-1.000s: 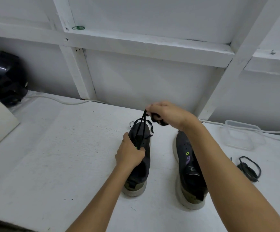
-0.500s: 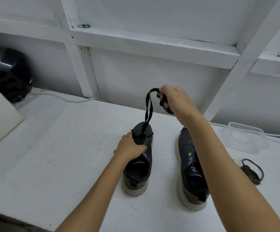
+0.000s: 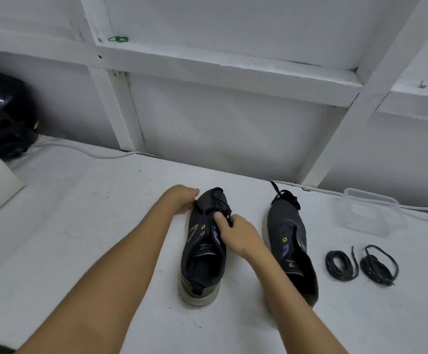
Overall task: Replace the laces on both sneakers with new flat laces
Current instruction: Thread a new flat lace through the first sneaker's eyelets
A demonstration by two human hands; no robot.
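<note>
a moment ago my right hand (image 3: pixel 242 236) pulled the lace high; now it is down, pinching the lace at the eyelets of the left sneaker (image 3: pixel 204 247). my left hand (image 3: pixel 183 200), fingers relaxed, steadies the toe. 2 coiled laces (image 3: pixel 361 264) lie beside the right sneaker (image 3: pixel 290 241). unlacing seems almost done.

A white counter (image 3: pixel 80 213) meets a white panelled wall (image 3: pixel 220 139) crossed by beams (image 3: pixel 207 70); a white cable (image 3: pixel 85 152) runs along its base.
</note>
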